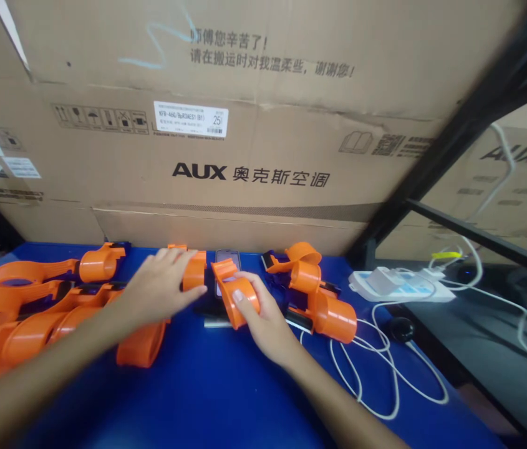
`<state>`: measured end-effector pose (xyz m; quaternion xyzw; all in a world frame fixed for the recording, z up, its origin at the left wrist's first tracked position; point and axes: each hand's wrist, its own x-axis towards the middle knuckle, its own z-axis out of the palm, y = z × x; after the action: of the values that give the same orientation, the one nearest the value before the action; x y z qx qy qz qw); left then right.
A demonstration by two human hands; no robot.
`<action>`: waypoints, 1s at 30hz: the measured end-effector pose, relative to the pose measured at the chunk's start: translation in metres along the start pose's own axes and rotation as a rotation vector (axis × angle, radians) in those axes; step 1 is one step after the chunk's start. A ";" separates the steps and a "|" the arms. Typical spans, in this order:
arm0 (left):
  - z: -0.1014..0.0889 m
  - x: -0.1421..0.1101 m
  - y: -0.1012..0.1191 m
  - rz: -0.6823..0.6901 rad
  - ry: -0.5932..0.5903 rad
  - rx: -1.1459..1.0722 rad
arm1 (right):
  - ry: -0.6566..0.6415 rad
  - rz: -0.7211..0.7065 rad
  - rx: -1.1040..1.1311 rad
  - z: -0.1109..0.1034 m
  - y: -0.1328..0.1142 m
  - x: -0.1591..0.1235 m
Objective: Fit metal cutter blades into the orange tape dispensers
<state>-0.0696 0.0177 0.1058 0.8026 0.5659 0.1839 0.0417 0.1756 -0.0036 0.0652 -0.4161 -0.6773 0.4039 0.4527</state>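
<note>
Orange plastic tape dispensers lie along the back of a blue table (226, 386). My right hand (263, 315) is closed around one orange tape dispenser (235, 293) near the middle, thumb on top of its curved guard. My left hand (160, 287) lies over another orange dispenser (194, 269) just to its left, fingers stretched out flat and touching it. A phone (227, 256) lies face up behind both hands.
More orange dispensers are heaped at the left (24, 305) and right (319, 287). A white power strip (398, 288) with chargers and looping white cables (385, 368) sits at the right edge. Large cardboard boxes (244, 125) wall the back. A black shelf frame (459, 125) slants at right.
</note>
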 end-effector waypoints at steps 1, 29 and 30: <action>-0.002 0.005 -0.016 -0.035 -0.047 0.085 | -0.007 0.005 -0.002 0.003 0.000 0.001; 0.001 -0.038 -0.045 -0.113 -0.172 0.278 | 0.089 0.134 0.162 0.091 0.035 0.075; 0.001 -0.038 -0.044 -0.116 -0.171 0.268 | 0.082 0.112 0.138 0.091 0.038 0.075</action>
<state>-0.1196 -0.0017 0.0828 0.7798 0.6250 0.0352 -0.0073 0.0781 0.0630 0.0270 -0.4373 -0.6044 0.4572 0.4842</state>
